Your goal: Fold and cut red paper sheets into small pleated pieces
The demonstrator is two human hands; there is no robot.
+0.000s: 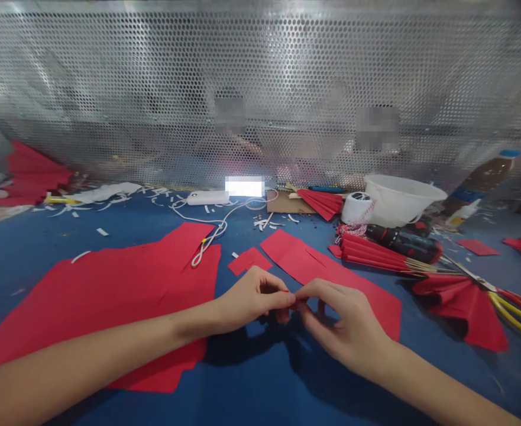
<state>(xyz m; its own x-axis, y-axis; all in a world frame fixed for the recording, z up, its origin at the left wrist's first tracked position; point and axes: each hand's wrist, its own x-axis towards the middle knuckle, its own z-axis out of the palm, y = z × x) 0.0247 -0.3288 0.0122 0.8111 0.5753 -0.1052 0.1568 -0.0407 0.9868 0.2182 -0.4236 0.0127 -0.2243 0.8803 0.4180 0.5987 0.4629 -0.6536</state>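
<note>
left hand (251,299): curled, fingertips pinched on small red scrap (288,291), exact shape mostly hidden | right hand (344,322): fingertips closed on same scrap, just beside left | place: above far red paper sheet (331,278), mid blue table (260,378) | handling: steady, close fingertip pressure

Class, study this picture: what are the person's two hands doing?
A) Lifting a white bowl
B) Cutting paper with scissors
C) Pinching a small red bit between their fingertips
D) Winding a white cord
C: the left hand and right hand meet at the fingertips around a small red bit, while the scissors lie off to the right.
</note>
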